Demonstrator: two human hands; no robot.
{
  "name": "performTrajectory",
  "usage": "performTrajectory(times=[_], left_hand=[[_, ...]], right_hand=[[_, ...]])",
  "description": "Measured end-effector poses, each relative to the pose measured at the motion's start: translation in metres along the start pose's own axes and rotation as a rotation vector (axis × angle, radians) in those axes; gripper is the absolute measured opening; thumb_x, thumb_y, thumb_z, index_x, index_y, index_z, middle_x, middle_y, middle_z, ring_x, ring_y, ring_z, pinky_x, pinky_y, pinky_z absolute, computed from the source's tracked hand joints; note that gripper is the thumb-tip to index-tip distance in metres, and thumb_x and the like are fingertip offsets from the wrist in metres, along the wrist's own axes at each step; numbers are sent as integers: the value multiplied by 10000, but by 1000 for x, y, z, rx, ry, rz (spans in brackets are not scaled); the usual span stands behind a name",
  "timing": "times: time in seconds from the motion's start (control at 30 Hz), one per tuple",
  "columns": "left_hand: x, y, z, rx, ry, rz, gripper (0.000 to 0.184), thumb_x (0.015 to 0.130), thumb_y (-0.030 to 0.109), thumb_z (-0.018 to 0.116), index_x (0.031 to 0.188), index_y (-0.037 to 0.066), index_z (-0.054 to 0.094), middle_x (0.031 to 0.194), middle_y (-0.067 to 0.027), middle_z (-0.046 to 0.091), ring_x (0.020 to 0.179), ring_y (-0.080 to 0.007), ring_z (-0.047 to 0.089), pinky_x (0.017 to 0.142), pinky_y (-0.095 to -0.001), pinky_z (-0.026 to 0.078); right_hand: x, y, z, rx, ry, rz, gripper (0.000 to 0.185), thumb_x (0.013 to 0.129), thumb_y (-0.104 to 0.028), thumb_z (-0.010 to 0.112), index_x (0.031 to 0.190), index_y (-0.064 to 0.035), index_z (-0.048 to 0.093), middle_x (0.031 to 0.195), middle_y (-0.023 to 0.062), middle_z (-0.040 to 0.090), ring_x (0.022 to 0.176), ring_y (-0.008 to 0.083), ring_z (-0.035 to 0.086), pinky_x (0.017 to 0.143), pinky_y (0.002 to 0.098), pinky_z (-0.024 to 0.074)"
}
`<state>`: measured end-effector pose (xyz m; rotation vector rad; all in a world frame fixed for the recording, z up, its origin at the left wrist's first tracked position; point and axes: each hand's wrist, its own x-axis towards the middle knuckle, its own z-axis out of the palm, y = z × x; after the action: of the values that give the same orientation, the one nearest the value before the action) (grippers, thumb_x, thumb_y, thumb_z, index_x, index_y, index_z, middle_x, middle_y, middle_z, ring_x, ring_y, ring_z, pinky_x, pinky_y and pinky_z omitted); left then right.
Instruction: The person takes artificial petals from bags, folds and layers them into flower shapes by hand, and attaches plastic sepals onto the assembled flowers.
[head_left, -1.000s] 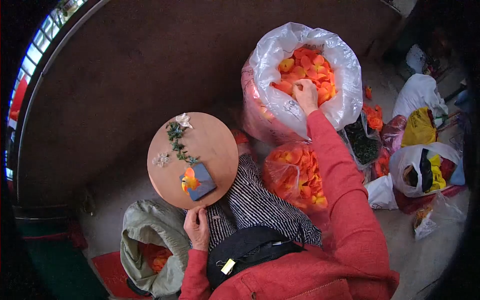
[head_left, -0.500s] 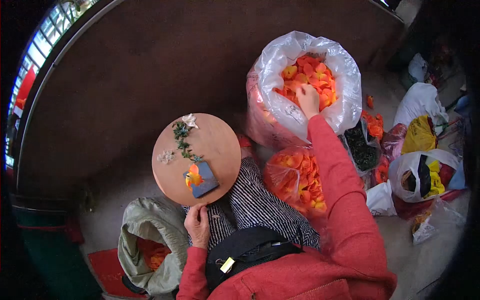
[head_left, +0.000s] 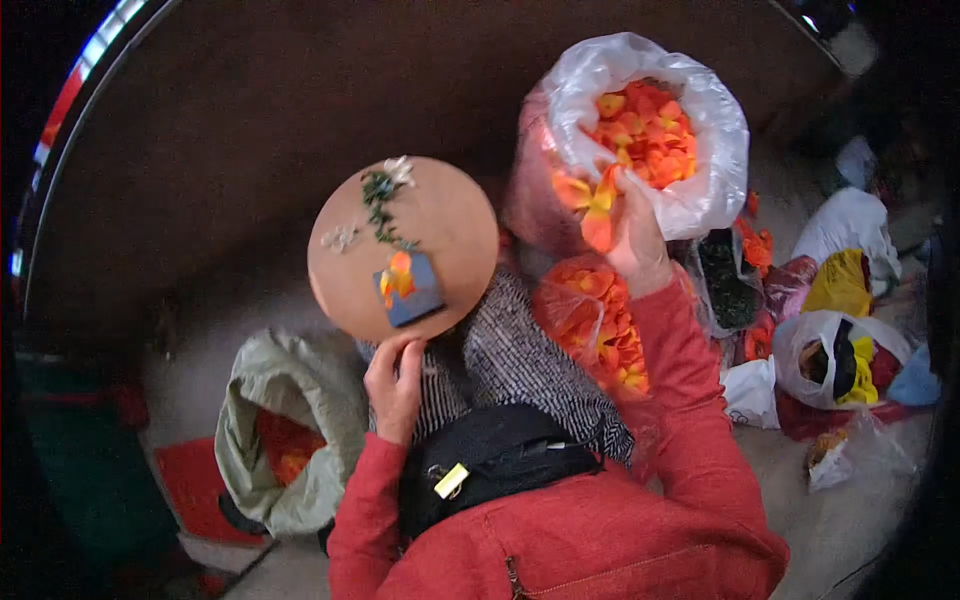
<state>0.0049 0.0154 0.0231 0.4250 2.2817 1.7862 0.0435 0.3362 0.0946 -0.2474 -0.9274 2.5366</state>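
My right hand (head_left: pixel 640 238) is closed on an orange and yellow fabric flower petal piece (head_left: pixel 598 208), held at the near rim of a clear plastic bag (head_left: pixel 722 130) full of loose orange petals (head_left: pixel 655 135). My left hand (head_left: pixel 393 385) has its fingers drawn together at the near edge of a round wooden board (head_left: pixel 340 275); anything between them is too small to make out. On the board lies a dark blue-grey block (head_left: pixel 425 290) with another orange-yellow petal piece (head_left: pixel 398 278) on it. Green leaf pieces (head_left: pixel 380 200) and a white flower piece (head_left: pixel 399 170) lie beyond.
Below the large bag sits a smaller bag of orange petals (head_left: pixel 595 310). An open pale green sack (head_left: pixel 250 390) stands at left. Several bags with dark green and yellow pieces, including a white bag (head_left: pixel 800 345), crowd the right floor. A brown panel (head_left: pixel 280 90) rises behind.
My right hand has come out of the petals in the large bag, back toward me, with a petal piece in it. My left hand stays by the board's edge. The camera view has shifted.
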Motion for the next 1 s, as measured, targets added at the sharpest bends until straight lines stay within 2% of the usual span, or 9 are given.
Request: performTrajectory(times=[0.2, 0.33, 0.47, 0.53, 0.6, 0.67, 0.77, 0.93, 1.0], left_hand=[[6, 50, 28, -313, -202, 103, 300, 796, 92, 615, 1066, -17, 542, 888, -36, 589, 792, -122, 558, 718, -243, 450], [-2, 50, 31, -395, -199, -43, 305, 812, 109, 614, 1080, -14, 536, 901, -28, 586, 825, -91, 552, 728, -231, 451], [-4, 50, 23, -628, -62, -187, 258, 862, 131, 568, 1074, -12, 539, 975, -46, 588, 883, -104, 565, 753, -243, 459], [-2, 48, 15, -1011, -81, -335, 293, 878, 145, 540, 1126, -8, 506, 1016, -70, 592, 889, -148, 592, 787, -276, 474], [-2, 50, 2, -1063, -113, -330, 328, 889, 160, 516, 1168, -7, 470, 1044, -100, 590, 899, -188, 607, 825, -313, 481], [-2, 51, -11, -1105, -239, -384, 318, 882, 163, 527, 1144, -7, 469, 1025, -100, 597, 928, -202, 602, 849, -336, 479], [-4, 44, -16, -1081, -265, -414, 315, 881, 189, 532, 1119, -13, 487, 975, -104, 608, 862, -204, 617, 795, -336, 500], [-4, 34, -23, -942, -309, -465, 278, 880, 195, 548, 1081, 4, 534, 950, -67, 613, 848, -141, 607, 759, -271, 490], [0, 29, -22, -790, -119, -349, 262, 867, 186, 574, 1062, 12, 558, 935, -36, 614, 817, -100, 589, 727, -236, 473]], right_hand=[[-49, 97, 54, -100, -124, 236, 363, 923, -284, 416, 1166, -21, 478, 1107, 119, 558, 1084, 208, 511, 965, 350, 364], [-81, 121, 83, -951, -416, -48, 549, 949, -399, 304, 1323, 3, 332, 1331, 116, 397, 1240, 189, 337, 1046, 312, 208], [-83, 125, 86, -910, -498, -17, 576, 952, -394, 291, 1344, 28, 269, 1389, 144, 300, 1288, 205, 265, 1062, 310, 162], [-82, 125, 85, -998, -551, -76, 586, 953, -391, 287, 1349, 40, 246, 1390, 157, 290, 1295, 209, 256, 1063, 308, 160], [-80, 120, 85, -838, -330, -22, 579, 954, -374, 296, 1337, 59, 258, 1376, 181, 305, 1313, 211, 224, 1070, 314, 141], [-70, 122, 69, -867, -297, -65, 555, 951, -352, 333, 1330, 50, 279, 1326, 171, 382, 1258, 215, 333, 1050, 317, 220], [-66, 121, 62, -321, -256, 524, 445, 919, -324, 456, 1219, 3, 444, 1092, 81, 574, 914, 132, 578, 856, 272, 439], [-68, 130, 64, -498, -356, 451, 325, 872, -237, 565, 1078, 14, 556, 1001, 73, 614, 878, 127, 590, 818, 254, 460], [-63, 132, 68, -587, -314, 386, 277, 871, -196, 568, 1049, 16, 573, 957, 56, 625, 858, 109, 590, 793, 234, 463]])
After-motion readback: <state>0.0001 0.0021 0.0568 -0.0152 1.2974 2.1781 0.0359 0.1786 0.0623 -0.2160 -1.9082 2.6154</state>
